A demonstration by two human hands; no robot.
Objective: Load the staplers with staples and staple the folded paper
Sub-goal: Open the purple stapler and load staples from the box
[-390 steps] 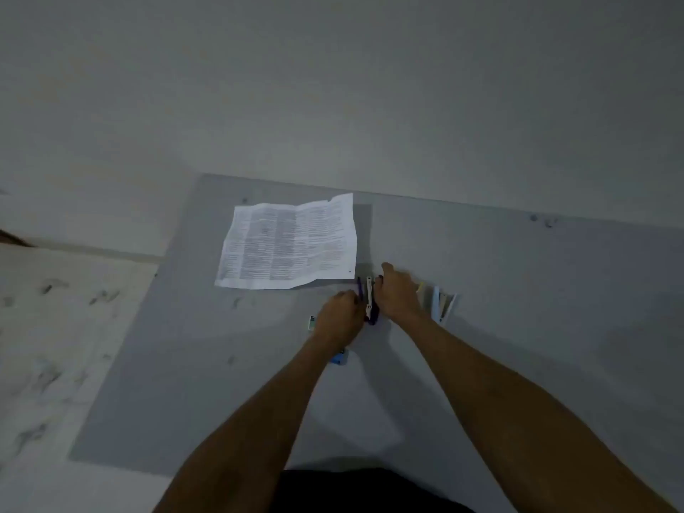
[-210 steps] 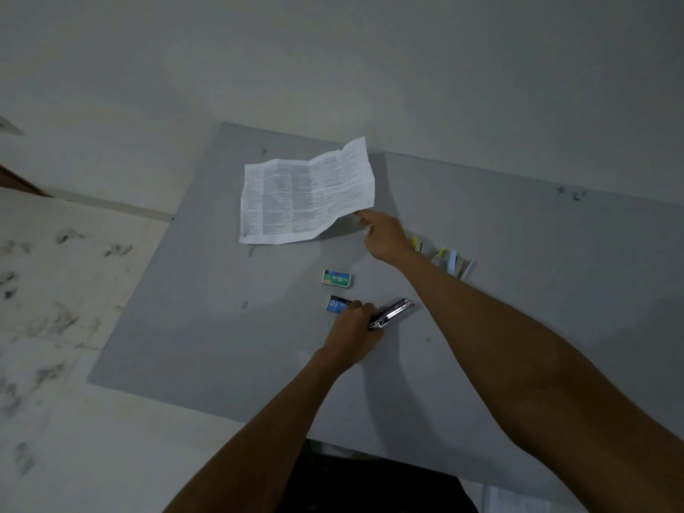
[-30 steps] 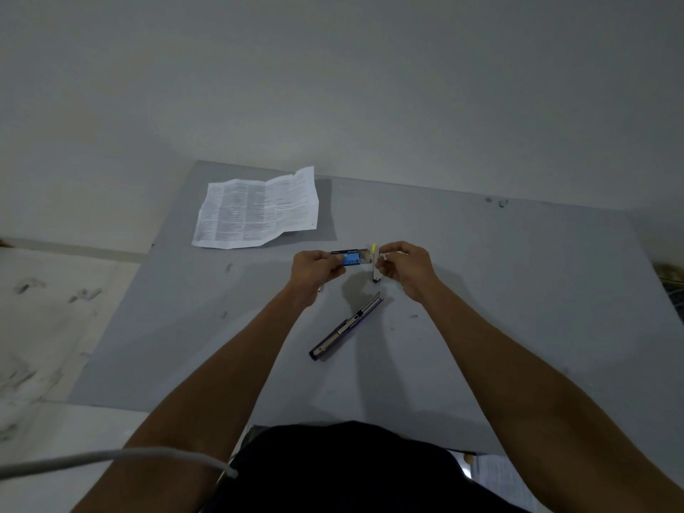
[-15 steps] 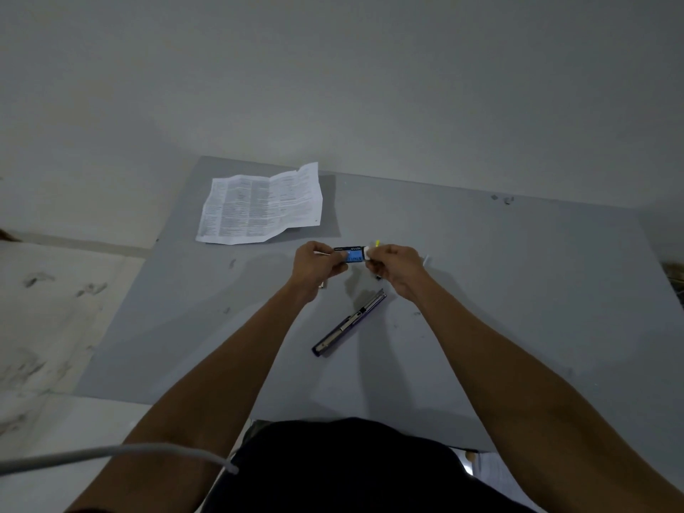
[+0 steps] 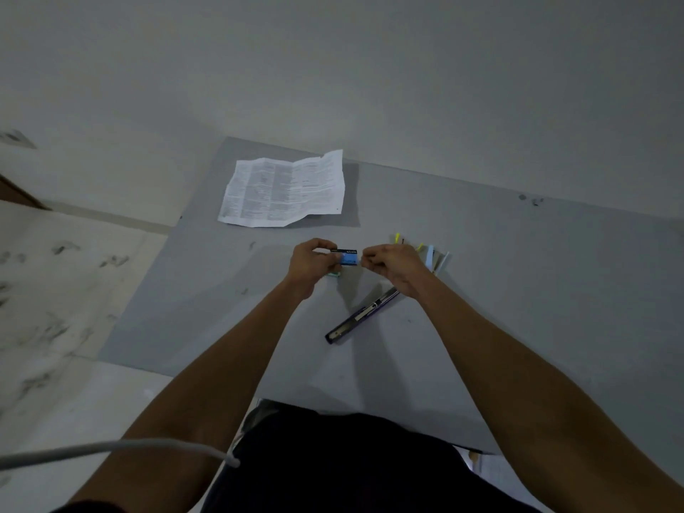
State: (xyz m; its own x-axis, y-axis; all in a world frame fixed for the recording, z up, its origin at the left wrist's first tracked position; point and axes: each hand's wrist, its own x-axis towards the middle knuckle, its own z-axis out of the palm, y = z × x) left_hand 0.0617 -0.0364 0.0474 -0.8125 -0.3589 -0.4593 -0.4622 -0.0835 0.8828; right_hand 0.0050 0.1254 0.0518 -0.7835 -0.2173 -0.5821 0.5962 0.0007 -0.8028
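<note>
Right hand [image 5: 392, 266] has eased off the staple box [image 5: 348, 257], curled grip's contents unclear. Left hand [image 5: 311, 262] pinches the box.

The grey bench [image 5: 518, 290] in front of me carries a creased printed sheet [image 5: 283, 190] towards its far left corner. Nearer me a stapler [image 5: 361, 316] lies slantwise, opened out flat. Right of it sits a small fan of coloured pieces [image 5: 431, 257], too blurred to name.

grey table [image 5: 518, 290] | white cable [image 5: 111, 448] (lower left) | stained floor [image 5: 55, 290]
</note>
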